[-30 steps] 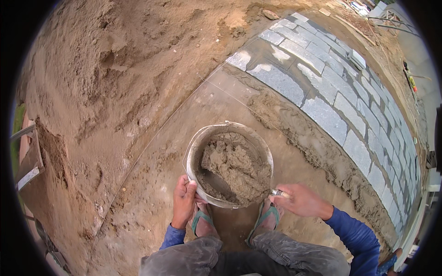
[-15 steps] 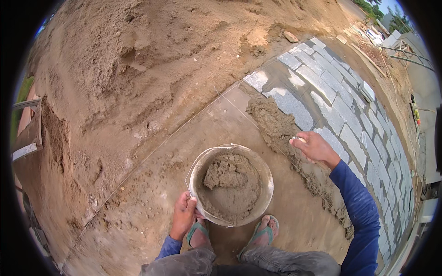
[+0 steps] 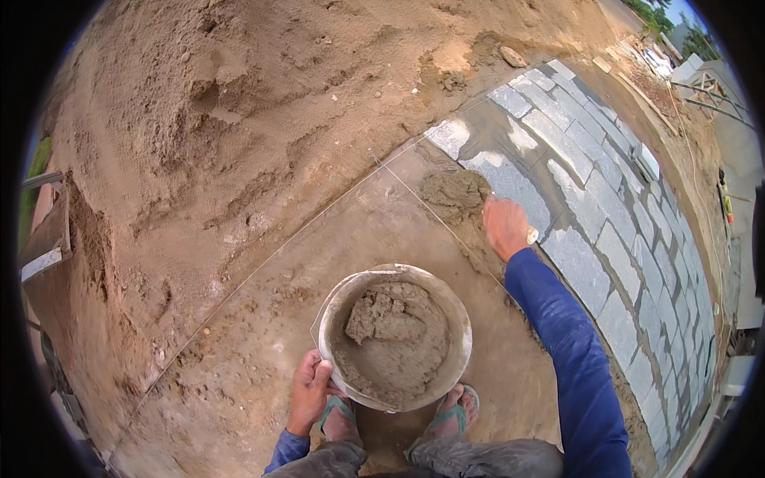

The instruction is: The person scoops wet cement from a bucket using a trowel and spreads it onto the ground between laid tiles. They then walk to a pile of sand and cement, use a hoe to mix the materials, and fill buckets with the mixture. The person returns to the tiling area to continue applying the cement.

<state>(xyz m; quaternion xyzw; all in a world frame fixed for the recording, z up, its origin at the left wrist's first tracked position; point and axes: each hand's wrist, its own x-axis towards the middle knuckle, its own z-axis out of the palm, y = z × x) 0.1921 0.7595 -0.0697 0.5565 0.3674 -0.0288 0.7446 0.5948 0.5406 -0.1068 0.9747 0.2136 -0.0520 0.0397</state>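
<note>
A round bucket point(image 3: 462, 331) partly filled with grey wet mortar point(image 3: 402, 338) stands close before my feet. My left hand point(image 3: 311, 386) grips its left side near the rim, thumb on the outer wall. Farther off to the right, my right hand point(image 3: 507, 227) is closed around the pale handle point(image 3: 532, 235) of a trowel. The trowel's blade is mostly hidden by the hand and mortar. It is at a heap of mortar point(image 3: 454, 195) on the ground, beside the edge of the laid grey stone slabs point(image 3: 578, 263).
Two thin strings point(image 3: 426, 203) cross near the heap, stretched low over the ground. A large bank of brown sand point(image 3: 239, 119) rises at the far left. One loose slab point(image 3: 645, 162) lies on the paving. A wooden frame point(image 3: 46, 227) stands at the left edge.
My right hand has moved farther away and left with the trowel, and the mortar heap beside the slabs looks smoother and more rounded. My left hand stays on the bucket.
</note>
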